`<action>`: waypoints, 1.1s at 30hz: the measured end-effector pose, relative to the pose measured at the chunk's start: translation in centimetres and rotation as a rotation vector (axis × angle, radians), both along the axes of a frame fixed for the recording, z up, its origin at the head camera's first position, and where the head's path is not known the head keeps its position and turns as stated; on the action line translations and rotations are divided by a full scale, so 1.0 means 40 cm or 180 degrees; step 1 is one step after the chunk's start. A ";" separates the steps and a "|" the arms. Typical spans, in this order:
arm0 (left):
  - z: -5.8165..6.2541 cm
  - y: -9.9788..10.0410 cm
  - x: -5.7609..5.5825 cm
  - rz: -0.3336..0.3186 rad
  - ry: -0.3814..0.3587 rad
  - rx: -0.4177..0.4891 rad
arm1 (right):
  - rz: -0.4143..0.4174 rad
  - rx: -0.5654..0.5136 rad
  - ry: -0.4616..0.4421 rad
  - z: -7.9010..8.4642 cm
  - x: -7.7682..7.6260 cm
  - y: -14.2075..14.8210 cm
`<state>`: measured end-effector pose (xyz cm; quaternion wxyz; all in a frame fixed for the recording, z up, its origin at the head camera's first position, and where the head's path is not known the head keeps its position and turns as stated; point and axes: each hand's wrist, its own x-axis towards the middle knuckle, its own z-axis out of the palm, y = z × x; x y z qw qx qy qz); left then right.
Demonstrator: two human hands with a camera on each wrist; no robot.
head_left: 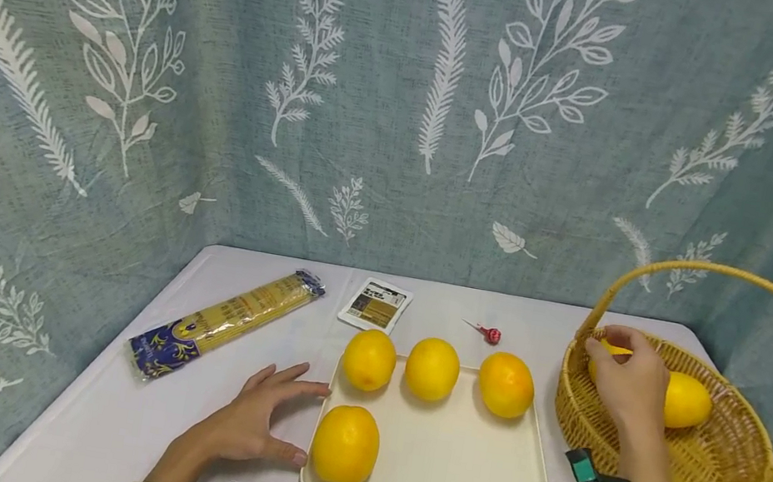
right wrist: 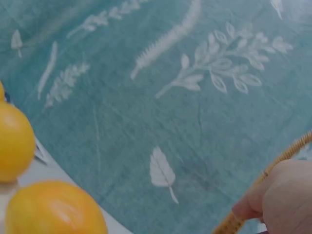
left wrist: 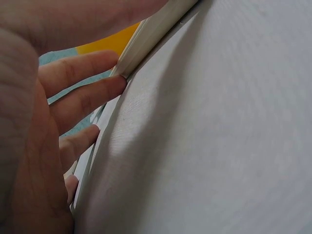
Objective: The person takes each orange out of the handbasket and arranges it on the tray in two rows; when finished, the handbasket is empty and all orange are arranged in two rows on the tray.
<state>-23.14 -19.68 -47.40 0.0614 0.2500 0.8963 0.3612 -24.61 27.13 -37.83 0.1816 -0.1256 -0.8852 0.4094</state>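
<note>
My left hand (head_left: 260,415) lies beside the cream tray (head_left: 449,470), thumb and fingers spread, the fingertips right at its left edge. In the left wrist view, fingers (left wrist: 92,97) reach along the tray's outer side. On the tray are several yellow-orange oranges, one at the front left (head_left: 346,445) close to that hand. My right hand (head_left: 626,380) is inside the wicker basket (head_left: 738,465), its fingers curled over an orange (head_left: 594,368) that they partly cover. Another orange (head_left: 687,402) lies beside it in the basket. The right wrist view shows the hand by the basket's handle (right wrist: 287,153).
A pack of noodles (head_left: 229,321) lies slanted at the left of the white table. Behind the tray are a flat white packet (head_left: 376,304) and a red-wrapped lollipop (head_left: 491,335). The basket's tall handle (head_left: 723,269) arches over its opening. A patterned green-blue curtain (head_left: 392,107) hangs behind.
</note>
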 end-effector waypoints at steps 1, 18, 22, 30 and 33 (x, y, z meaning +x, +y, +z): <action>0.000 0.000 -0.001 0.0001 -0.0004 -0.0002 | -0.0026 -0.0032 -0.0060 -0.005 -0.004 0.010; 0.000 -0.001 0.005 -0.0006 -0.0032 -0.0048 | -0.0062 0.0198 -0.0765 -0.051 -0.009 0.067; -0.001 -0.002 0.002 -0.0005 -0.0016 -0.0045 | -0.0097 0.0217 -0.0694 -0.054 -0.014 0.059; -0.003 -0.002 0.002 0.0022 -0.0034 -0.0046 | -0.0100 0.0355 -0.0705 -0.069 -0.014 0.047; -0.004 -0.001 0.002 0.0063 -0.0082 -0.0047 | -0.0094 0.0418 -0.0637 -0.073 -0.017 0.049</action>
